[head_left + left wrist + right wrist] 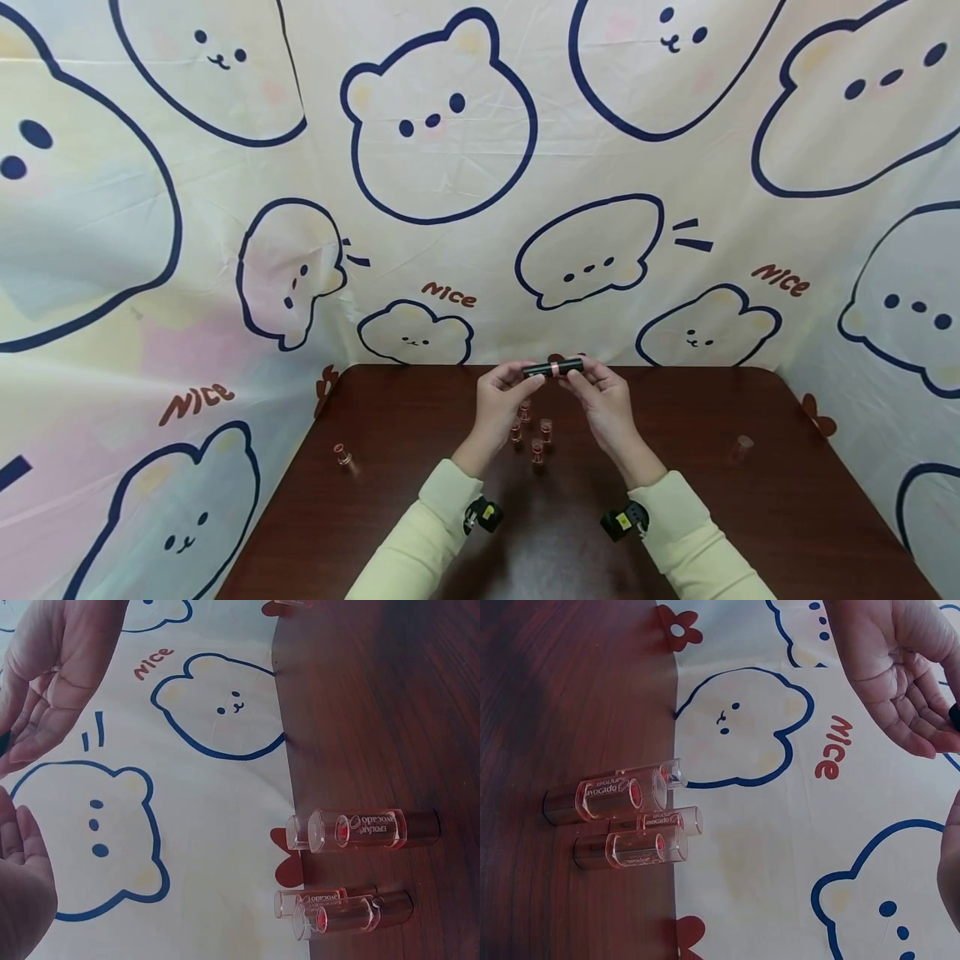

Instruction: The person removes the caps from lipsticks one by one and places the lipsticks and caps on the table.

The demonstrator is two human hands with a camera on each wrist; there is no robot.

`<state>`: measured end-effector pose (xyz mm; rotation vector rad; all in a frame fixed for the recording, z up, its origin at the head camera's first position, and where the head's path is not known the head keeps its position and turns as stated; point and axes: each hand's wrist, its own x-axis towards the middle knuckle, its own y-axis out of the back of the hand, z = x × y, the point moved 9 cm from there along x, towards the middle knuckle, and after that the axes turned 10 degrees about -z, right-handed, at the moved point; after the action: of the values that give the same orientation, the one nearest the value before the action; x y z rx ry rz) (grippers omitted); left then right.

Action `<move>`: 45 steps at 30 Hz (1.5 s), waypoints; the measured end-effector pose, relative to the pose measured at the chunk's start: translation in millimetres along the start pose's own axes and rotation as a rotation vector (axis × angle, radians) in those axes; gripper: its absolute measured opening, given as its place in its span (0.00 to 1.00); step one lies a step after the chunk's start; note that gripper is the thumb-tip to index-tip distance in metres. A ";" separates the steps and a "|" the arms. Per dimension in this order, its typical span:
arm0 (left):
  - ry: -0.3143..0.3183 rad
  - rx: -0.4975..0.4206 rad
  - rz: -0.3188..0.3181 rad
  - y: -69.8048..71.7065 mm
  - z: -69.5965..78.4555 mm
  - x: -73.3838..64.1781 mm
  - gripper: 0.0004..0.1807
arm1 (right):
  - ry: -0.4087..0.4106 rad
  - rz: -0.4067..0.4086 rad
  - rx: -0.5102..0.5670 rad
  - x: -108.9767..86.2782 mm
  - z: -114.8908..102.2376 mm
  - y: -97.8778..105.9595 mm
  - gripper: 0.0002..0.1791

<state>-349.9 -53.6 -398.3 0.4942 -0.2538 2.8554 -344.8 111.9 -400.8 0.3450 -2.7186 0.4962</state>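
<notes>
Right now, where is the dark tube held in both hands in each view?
Head: dark tube below and right of centre, between left hand and right hand.
Left wrist: only a bit of dark tube, at the left edge.
Right wrist: only a bit of dark tube, at the right edge.
Shared landmark: four clear-capped tubes.

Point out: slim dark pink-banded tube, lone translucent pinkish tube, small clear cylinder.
Slim dark pink-banded tube (555, 367): head view, on the pink band.
Lone translucent pinkish tube (342, 455): head view, mid-body.
Small clear cylinder (744, 445): head view, side wall.
</notes>
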 end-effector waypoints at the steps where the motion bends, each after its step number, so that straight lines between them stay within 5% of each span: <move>1: 0.006 -0.004 0.000 0.2 -0.4 0.0 0.14 | 0.002 -0.005 -0.010 0.0 -0.2 -0.1 0.24; 13: 0.085 -0.030 -0.007 2.4 -4.4 -1.5 0.14 | 0.048 -0.067 -0.045 0.4 -3.0 -3.1 0.12; 27: 0.114 -0.161 -0.002 5.7 -11.7 -5.9 0.11 | 0.050 -0.076 -0.176 -0.7 -5.5 0.4 0.20; 45: 0.079 -0.238 0.034 22.3 -6.7 -9.1 0.08 | 0.035 -0.019 -0.195 -2.9 -11.9 19.1 0.17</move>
<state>-349.4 -75.3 -410.5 0.3313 -0.5832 2.8181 -344.3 134.3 -397.1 0.3069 -2.6984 0.2270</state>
